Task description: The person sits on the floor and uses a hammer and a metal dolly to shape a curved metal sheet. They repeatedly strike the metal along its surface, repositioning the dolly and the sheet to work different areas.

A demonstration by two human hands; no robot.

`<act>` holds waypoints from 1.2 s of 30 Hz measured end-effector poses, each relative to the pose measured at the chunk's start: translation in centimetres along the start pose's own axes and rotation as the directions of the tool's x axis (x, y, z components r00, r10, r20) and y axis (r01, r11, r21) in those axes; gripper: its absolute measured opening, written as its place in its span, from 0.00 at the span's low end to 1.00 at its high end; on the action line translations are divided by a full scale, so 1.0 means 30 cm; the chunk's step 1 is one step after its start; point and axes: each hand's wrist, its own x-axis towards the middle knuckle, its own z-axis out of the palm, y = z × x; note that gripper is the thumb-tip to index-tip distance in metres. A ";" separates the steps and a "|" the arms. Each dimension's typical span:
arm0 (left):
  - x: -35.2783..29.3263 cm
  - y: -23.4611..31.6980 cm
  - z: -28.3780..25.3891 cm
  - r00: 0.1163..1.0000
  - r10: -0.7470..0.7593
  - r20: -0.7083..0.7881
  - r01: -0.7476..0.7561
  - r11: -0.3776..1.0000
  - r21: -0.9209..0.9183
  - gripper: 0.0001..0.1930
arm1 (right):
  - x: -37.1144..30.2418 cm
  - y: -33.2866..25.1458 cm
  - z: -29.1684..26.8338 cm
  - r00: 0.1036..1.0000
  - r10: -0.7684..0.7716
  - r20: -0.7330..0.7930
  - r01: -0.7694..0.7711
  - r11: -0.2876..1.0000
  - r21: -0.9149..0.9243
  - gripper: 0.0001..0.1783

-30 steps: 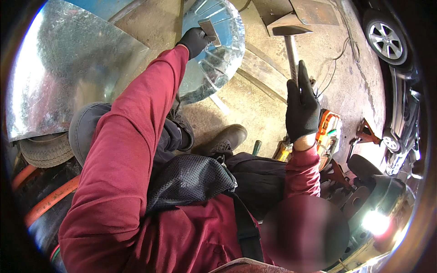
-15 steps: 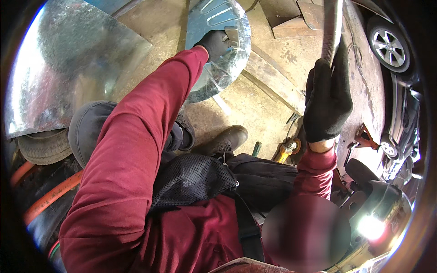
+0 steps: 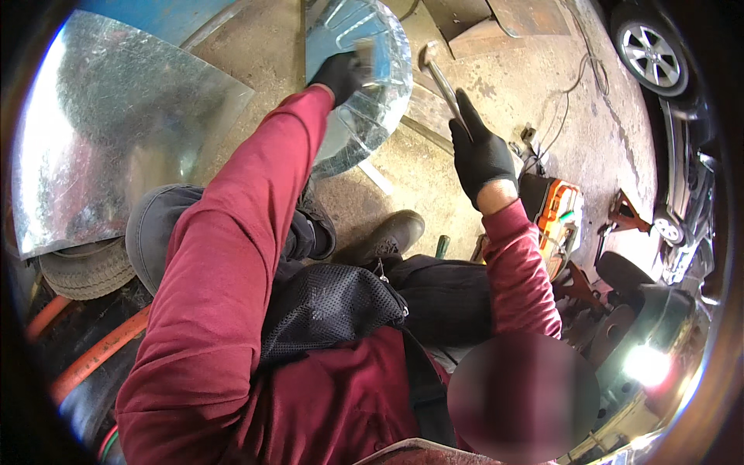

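Note:
A round piece of shiny sheet metal [image 3: 394, 101] with raised ribs and a bluish surface lies in front of me on the floor. My left hand [image 3: 338, 77], in a black glove, is closed at its right part, the fingers around a small flat metal piece [image 3: 366, 59] that is smeared by motion. To the right, my gloved right hand [image 3: 482, 159] grips a hammer [image 3: 444, 87] by its handle. The hammer's head is raised beside the disc's right rim, apart from it. The lower handle is hidden in my palm.
At the left a large flat metal sheet [image 3: 116, 132] rests above a tyre [image 3: 89, 271]. Right of my knees are a green handle [image 3: 442, 246] and an orange-and-black tool case [image 3: 559, 217]. A jack stand [image 3: 625, 213] and a parked car's wheel [image 3: 649, 60] stand farther right.
The hammer has come down and left toward the disc, with my right hand moving left. My left hand stays closed on the metal piece. The view has shifted slightly, uncovering the orange case.

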 end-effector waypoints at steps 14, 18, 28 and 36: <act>-0.102 -0.882 0.094 0.656 -0.726 0.207 0.754 0.638 -0.154 0.24 | -0.006 0.497 0.370 0.874 0.484 0.036 -0.474 0.867 -0.153 0.22; -0.146 -0.844 0.200 0.756 -0.615 0.222 0.590 0.788 0.173 0.14 | 0.007 0.397 0.405 0.959 0.281 -0.030 -0.282 0.957 -0.066 0.23; -0.212 -0.640 0.018 0.806 -0.518 0.286 0.575 0.800 -0.172 0.11 | 0.217 -0.095 0.750 0.856 0.255 0.449 -0.465 0.000 0.885 0.35; -0.178 -0.201 -0.150 0.790 -0.351 0.503 0.595 0.241 -0.767 0.14 | 0.181 -0.178 0.091 0.958 -0.213 -0.193 0.287 0.721 0.630 0.16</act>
